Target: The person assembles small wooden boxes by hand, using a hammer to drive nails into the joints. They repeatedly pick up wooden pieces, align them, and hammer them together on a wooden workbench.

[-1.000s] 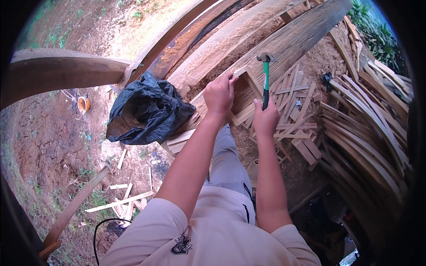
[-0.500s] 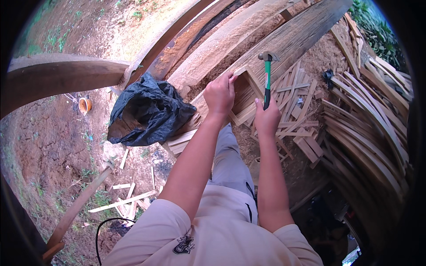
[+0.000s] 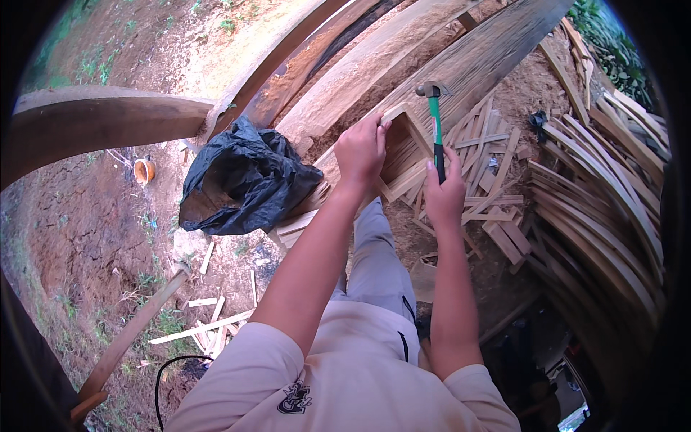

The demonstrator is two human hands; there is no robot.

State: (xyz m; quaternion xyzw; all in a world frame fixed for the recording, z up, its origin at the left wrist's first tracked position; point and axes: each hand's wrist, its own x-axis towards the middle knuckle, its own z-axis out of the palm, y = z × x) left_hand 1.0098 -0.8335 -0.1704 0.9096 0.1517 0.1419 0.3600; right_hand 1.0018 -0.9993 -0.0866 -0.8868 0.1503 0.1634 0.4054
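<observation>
If the green-handled metal hammer (image 3: pixel 435 124) in my right fist (image 3: pixel 445 189) strays, my left hand (image 3: pixel 362 155), clasping the pale wooden frame (image 3: pixel 415 131) at twelve o'clock, could bruise.

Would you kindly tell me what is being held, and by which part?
The right hand holds the hammer by its black grip; the left hand holds the wooden frame by its left side.

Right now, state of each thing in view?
Pale rectangular wooden frame, held, open side up
Green-and-black claw hammer, held, head pointing away
Left grip, closed on frame
Right grip, closed on hammer handle
Black plastic bag, crumpled, mouth open
Long curved wooden strips, stacked
Thin straight wooden strips, scattered
</observation>
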